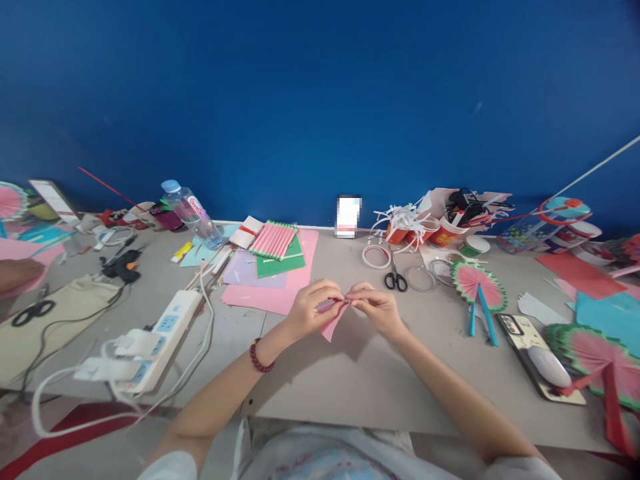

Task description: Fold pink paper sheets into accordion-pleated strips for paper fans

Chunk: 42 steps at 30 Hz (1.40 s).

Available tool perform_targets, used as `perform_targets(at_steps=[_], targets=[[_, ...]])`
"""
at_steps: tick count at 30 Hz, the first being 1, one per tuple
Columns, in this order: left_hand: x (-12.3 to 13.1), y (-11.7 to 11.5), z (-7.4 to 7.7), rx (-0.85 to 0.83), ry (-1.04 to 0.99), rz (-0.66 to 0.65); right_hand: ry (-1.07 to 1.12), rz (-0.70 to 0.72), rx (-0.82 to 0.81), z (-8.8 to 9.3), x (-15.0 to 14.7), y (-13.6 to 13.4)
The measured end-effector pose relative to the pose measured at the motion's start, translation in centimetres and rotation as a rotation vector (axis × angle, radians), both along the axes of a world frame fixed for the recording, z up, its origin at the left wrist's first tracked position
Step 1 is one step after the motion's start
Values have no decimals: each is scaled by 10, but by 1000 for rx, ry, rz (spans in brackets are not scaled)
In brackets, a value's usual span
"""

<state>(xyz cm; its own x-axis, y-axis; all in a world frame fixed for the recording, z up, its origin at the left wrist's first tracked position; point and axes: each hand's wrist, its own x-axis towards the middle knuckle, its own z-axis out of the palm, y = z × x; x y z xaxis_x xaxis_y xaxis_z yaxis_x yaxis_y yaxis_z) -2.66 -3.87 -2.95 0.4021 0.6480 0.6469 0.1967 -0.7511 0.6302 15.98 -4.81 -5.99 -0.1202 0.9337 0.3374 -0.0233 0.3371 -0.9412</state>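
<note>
My left hand, with a beaded bracelet at its wrist, pinches a small piece of pink paper. Fingertips of my right hand close on the upper edge of that same paper, and the two hands nearly touch. The paper hangs down at a slant between them above the grey table. What lies right between the fingertips is hidden. Beyond my left hand, a pleated pink paper piece with green edges rests on a green sheet and a larger pink sheet.
Black-handled scissors and tape rolls lie past my right hand. Watermelon-coloured paper fans and a phone with a mouse are at right. At left stand a power strip and a bottle; another person's hand shows.
</note>
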Motion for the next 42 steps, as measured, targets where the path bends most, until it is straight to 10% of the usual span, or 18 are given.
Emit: perform_targets(at_steps=[23,32,42], targets=[[4,-4,-4,32,-29,34,-8,-61,62,-4,-5,-6],[4,-11,9,-207,25,18,-194,-239,243,10,-5,-12],[3,-10,6,-384,-156,100,-176,-130,181,8,-4,-5]])
